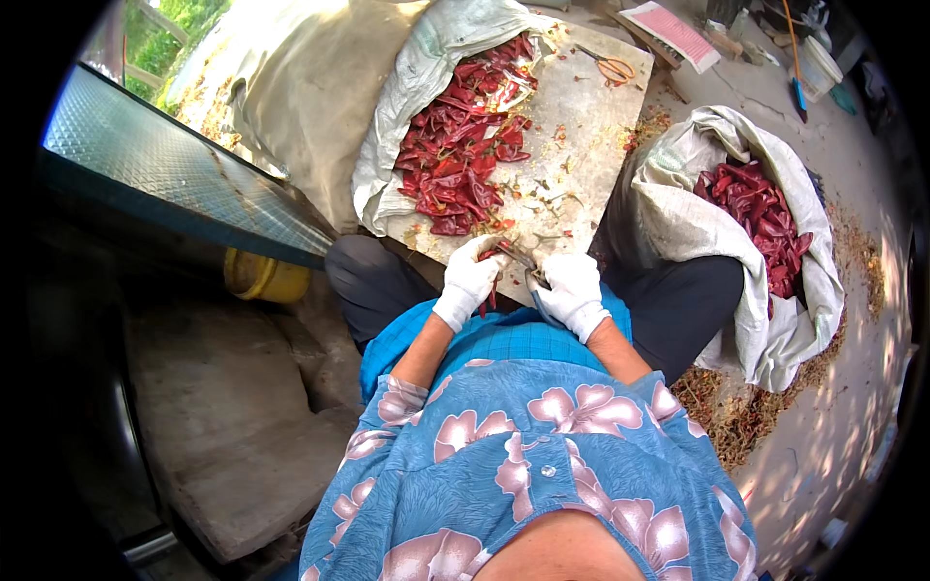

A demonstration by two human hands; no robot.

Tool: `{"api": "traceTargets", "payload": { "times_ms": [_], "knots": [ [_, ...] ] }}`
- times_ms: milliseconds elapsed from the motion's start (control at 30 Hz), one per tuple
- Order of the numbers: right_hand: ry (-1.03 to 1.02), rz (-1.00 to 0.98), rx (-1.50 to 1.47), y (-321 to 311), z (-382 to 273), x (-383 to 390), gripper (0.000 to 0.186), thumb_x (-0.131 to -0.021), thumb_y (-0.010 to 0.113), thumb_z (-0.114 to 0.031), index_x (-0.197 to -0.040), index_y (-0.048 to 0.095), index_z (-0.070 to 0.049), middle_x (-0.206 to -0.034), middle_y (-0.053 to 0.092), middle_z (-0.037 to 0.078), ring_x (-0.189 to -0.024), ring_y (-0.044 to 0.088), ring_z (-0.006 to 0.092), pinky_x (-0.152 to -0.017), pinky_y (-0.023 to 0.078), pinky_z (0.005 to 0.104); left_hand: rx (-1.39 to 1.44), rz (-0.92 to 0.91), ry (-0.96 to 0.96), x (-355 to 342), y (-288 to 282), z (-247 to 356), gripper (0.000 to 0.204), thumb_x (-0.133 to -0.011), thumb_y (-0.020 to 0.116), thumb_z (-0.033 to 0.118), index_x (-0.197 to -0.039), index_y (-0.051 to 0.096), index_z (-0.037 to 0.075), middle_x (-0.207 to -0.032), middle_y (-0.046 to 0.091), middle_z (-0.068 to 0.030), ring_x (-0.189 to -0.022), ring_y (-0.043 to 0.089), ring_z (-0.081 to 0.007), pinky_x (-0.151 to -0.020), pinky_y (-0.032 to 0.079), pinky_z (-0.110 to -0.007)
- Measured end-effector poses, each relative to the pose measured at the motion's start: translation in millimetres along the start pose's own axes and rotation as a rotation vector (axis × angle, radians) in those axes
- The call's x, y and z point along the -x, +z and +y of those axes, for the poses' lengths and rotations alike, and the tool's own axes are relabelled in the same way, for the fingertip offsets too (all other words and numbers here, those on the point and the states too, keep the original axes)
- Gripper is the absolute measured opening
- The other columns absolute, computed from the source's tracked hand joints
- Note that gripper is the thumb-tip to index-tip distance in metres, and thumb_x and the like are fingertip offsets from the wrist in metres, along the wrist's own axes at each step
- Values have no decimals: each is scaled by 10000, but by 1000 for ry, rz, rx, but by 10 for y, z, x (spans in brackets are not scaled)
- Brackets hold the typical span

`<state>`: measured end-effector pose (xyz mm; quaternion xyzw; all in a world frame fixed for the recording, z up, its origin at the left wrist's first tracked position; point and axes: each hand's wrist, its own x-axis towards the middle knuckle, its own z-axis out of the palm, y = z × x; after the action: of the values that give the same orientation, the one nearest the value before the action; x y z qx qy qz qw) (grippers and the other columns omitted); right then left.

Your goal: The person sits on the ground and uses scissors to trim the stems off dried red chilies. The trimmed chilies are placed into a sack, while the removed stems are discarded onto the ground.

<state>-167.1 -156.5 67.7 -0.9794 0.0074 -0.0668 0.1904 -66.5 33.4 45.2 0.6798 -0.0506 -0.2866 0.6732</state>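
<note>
My left hand [467, 283], in a white glove, is closed around a dried red chili pepper [491, 292] whose end hangs below the fingers. In my right hand [573, 290], also gloved in white, is a pair of scissors [520, 256] with the blades pointing left toward the pepper. Whether the blades touch it I cannot tell. Both hands are over the near edge of a pale board [572, 131] littered with stem bits. On the board's left part, a heap of dried red chili peppers [453, 160] spills from a white woven sack [378, 179].
A second pair of scissors [612, 69], orange-handled, lies at the board's far end. To the right stands an open white sack [668, 208] holding more red peppers [760, 218]. Stem scraps [741, 412] cover the ground beside it. A yellow bucket [266, 277] sits left of my knee.
</note>
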Motion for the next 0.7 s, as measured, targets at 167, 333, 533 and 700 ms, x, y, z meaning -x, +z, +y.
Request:
{"api": "traceTargets", "payload": {
  "times_ms": [167,333,533,700],
  "knots": [
    [80,-79,-127,72,-16,49,350,-926,663,-430,-917,715,-84,-792,708,207,-778,720,394,-708,561,505,62,93,-120,-6,82,47,433,-964,691,65,-1382,624,-28,-990,704,-58,-731,616,-102,-634,520,-250],
    [278,209,-431,339,215,48,294,-978,676,-349,-964,735,-61,-781,699,221,-725,703,407,-631,533,471,112,8,-93,-82,-132,126,446,-977,621,43,-1422,630,28,-971,669,-36,-738,584,-92,-613,486,-245],
    [430,89,-979,216,246,-58,290,-1052,627,-220,-1290,682,-63,-753,660,56,-640,637,110,-603,516,315,-97,177,107,-541,-517,243,123,-944,718,96,-1045,686,35,-918,661,-11,-777,603,-84,-635,493,-248],
    [447,116,-1090,416,350,-120,273,-1063,619,-194,-1295,676,-63,-774,651,25,-649,599,109,-621,510,302,-1264,275,347,-968,-316,517,256,-849,805,264,-985,676,90,-1073,652,-123,-921,699,-366,-794,550,-498]
  ]
}}
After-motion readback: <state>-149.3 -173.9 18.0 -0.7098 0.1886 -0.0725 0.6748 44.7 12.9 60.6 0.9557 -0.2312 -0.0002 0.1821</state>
